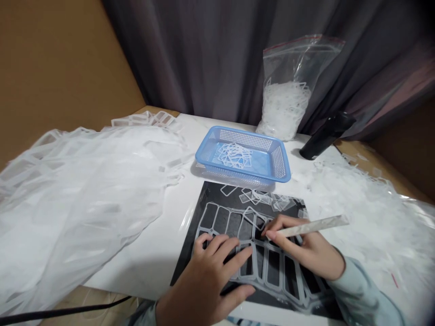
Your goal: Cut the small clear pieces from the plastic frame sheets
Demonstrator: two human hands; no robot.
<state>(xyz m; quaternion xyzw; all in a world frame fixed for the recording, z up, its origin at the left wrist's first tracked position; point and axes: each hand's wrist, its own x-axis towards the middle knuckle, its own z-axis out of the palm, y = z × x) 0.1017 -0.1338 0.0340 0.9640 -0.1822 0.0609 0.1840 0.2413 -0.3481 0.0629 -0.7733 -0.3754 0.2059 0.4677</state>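
Two hands are seen in the single head view, both over a black sheet (217, 213) on which a white, translucent plastic lattice of rectangular frames (268, 267) is laid. The left hand (204, 280) is spread, with its fingers (234, 253) pressed down on the lattice. The right hand (302, 242) is curled, and a slim, pale tool (309, 226) is pinched between its thumb and fingers, the tip being held at the lattice just beside the left fingers. A pale blue sleeve (360, 294) covers the right forearm. Loose white frames (258, 197) are piled at the far edge of the sheet. Beyond it, a blue plastic basket (278, 163) is set on the counter (360, 154), with a tangle of white frames (234, 155) inside. Behind the basket, a clear zip bag (299, 59) stands, filled with white plastic pieces (282, 113), and a black cylindrical object (326, 136) is laid to its right. Large heaps of white film (81, 203) and (374, 217) are spread on both sides. A grey curtain (204, 54) hangs behind, a cardboard wall (57, 59) rises at the left, and a black cable (68, 312) runs across the lower left.
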